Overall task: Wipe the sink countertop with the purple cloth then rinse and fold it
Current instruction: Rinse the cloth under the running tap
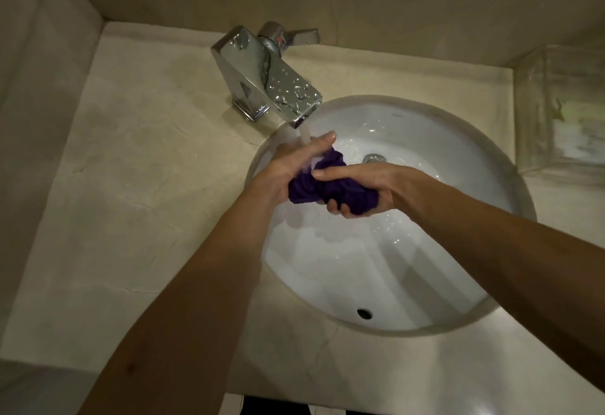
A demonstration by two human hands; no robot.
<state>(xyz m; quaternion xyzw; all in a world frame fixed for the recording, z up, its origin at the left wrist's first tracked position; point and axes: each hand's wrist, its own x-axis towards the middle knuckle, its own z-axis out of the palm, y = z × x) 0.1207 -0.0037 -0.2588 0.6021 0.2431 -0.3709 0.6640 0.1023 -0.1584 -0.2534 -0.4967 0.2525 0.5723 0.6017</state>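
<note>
Purple cloth: the purple cloth (330, 190) is bunched into a wet wad, held between both hands over the left part of the basin, just below the spout.
Left hand: the left hand (294, 165) cups the left end of the wad from the side, palm turned toward the cloth, fingers running up along it with the fingertips near the stream; the fingers curve round the fabric and hold it.
Right hand: the right hand (357, 185) grips the right end, index finger stretched along the top of the wad, the other fingers curled up from underneath so their tips show below the fabric.
Water: a stream of water (296, 135) runs from the spout and falls onto the left hand and the upper edge of the cloth.
Tap: a square chrome tap (265, 77) stands on the counter behind and left of the basin, its top beaded with drops, its lever (288, 36) swung to the right.
Sink: the white oval sink (409, 267) is set under the counter; its chrome drain plug (375, 158) lies just beyond the hands, and an overflow hole (364, 313) sits in the near wall.
Countertop: the beige marble countertop (140, 191) surrounds the basin.
Far right: a clear plastic box (563, 119) sits on the counter against the wall; its contents are too blurred to name.
</note>
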